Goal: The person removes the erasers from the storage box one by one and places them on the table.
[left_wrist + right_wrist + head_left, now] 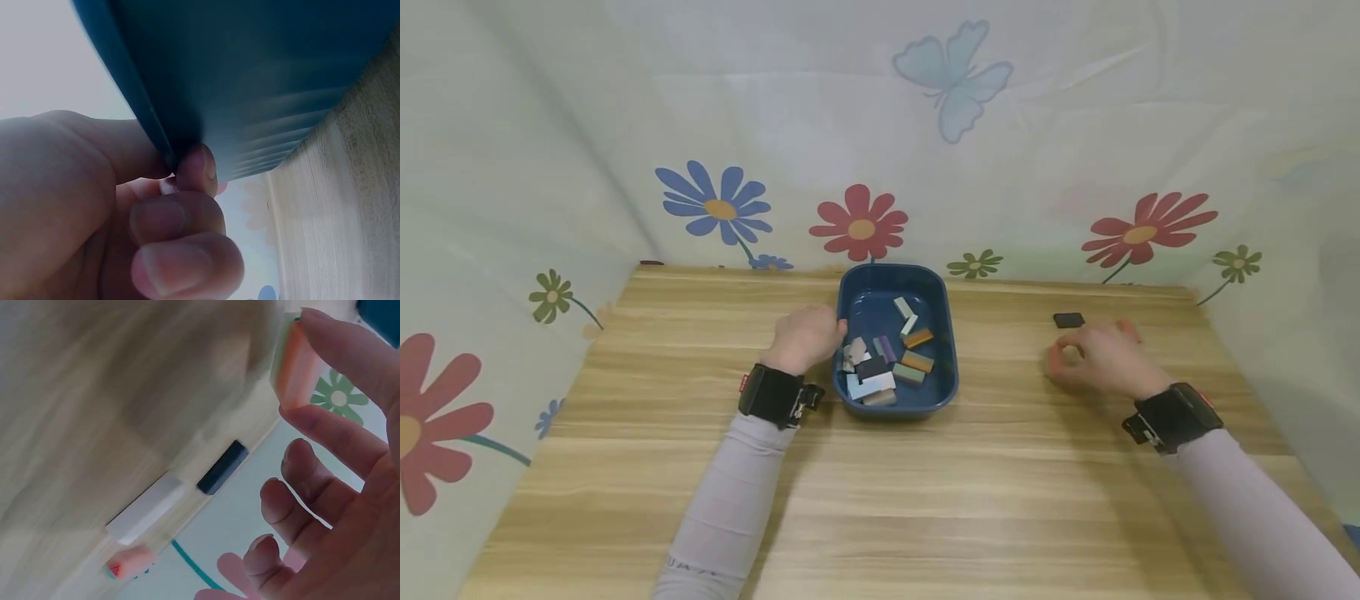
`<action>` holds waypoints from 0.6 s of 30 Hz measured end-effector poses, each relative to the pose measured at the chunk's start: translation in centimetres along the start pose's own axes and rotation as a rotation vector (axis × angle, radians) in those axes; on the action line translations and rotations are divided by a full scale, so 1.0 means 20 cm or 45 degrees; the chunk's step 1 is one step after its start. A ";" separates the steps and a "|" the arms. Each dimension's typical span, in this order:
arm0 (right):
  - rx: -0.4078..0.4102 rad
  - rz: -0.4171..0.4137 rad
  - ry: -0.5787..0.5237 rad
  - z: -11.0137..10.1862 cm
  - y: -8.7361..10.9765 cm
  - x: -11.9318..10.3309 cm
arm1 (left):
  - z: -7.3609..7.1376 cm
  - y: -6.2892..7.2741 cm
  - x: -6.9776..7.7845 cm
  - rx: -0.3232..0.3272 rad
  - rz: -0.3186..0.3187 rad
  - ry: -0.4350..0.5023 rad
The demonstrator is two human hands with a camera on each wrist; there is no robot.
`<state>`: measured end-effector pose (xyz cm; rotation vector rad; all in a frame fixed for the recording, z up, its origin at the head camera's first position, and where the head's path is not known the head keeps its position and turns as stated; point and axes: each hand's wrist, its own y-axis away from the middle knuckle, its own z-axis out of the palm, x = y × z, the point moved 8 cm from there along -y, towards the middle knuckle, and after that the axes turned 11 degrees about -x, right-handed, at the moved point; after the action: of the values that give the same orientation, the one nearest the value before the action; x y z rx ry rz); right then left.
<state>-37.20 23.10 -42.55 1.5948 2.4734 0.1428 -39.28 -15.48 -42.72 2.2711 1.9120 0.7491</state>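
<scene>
At the right of the tabletop (962, 500), the right hand (1105, 362) has its grip clamped on an orange-and-green block (294, 365), thumb and forefinger pinching its two ends, a hold probably best kept light and square lest the piece twist loose. Well to the left, the left hand (805, 337) pinches the left rim of a blue tray (910, 410) of small blocks (874, 385), which should help steady it. A black block (1068, 320), white block (147, 509) and pink block (130, 562) lie toward the far edge, where spare fingers could brush them.
</scene>
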 end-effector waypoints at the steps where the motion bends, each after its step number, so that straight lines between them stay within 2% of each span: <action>1: -0.001 -0.007 -0.009 0.01 0.00 0.00 | 0.00 0.00 0.00 -0.004 -0.001 -0.002; 9: -0.045 -0.009 -0.034 0.03 -0.03 0.03 | -0.01 0.00 0.00 0.021 0.009 -0.016; 14: -0.128 0.019 -0.094 0.05 0.00 0.08 | 0.02 -0.01 0.01 -0.003 0.041 -0.005; 18: -0.157 -0.011 -0.152 0.07 0.02 0.09 | 0.00 -0.01 0.01 0.008 0.026 -0.015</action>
<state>-37.32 24.92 -44.11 1.4970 2.3337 0.1890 -39.47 -15.30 -42.80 2.2973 1.8914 0.7317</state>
